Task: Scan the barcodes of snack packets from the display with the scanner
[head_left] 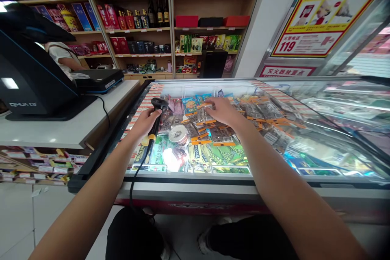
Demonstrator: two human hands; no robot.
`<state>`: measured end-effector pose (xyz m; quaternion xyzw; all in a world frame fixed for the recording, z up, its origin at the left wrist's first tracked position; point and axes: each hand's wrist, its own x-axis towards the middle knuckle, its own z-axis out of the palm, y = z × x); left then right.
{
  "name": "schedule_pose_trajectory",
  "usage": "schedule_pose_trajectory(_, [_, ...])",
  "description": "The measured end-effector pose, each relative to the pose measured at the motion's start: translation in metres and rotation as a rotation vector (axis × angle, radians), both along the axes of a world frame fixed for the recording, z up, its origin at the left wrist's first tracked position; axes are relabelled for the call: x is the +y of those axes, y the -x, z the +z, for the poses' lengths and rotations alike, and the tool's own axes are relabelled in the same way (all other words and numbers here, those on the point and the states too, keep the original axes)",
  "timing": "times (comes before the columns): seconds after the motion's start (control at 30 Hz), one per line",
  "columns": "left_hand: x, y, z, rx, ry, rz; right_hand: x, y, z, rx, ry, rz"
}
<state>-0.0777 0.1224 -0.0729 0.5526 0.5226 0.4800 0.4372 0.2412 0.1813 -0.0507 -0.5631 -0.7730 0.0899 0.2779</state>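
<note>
My left hand (145, 124) is closed round the handle of a black barcode scanner (158, 107) with a cable trailing down over the freezer's front edge. My right hand (222, 110) reaches into the open chest freezer (189, 178), fingers spread and lying on clear packets with orange labels (210, 130). Round tubs (179, 134) and green packets (219, 155) lie between and below my hands.
A white counter (61, 130) at the left carries a black till screen (27, 81) and a scale (99, 79). A person in a white top (62, 55) stands behind it. Shelves of boxes and bottles (146, 16) fill the back wall. The freezer's glass lid (341, 113) covers its right half.
</note>
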Motion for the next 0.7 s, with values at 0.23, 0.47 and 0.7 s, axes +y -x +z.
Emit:
schedule_pose_trajectory(0.23, [-0.006,-0.005,0.006,-0.196,0.057,0.011,-0.014,0.026,0.003,0.097,-0.209,-0.013])
schedule_pose_trajectory(0.47, [-0.017,-0.049,0.024,-0.375,-0.134,-0.140,-0.049,0.064,0.013,0.435,-0.086,0.183])
schedule_pose_trajectory(0.7, [-0.016,-0.121,0.027,-0.208,-0.371,-0.135,-0.048,0.066,0.000,1.123,0.188,0.300])
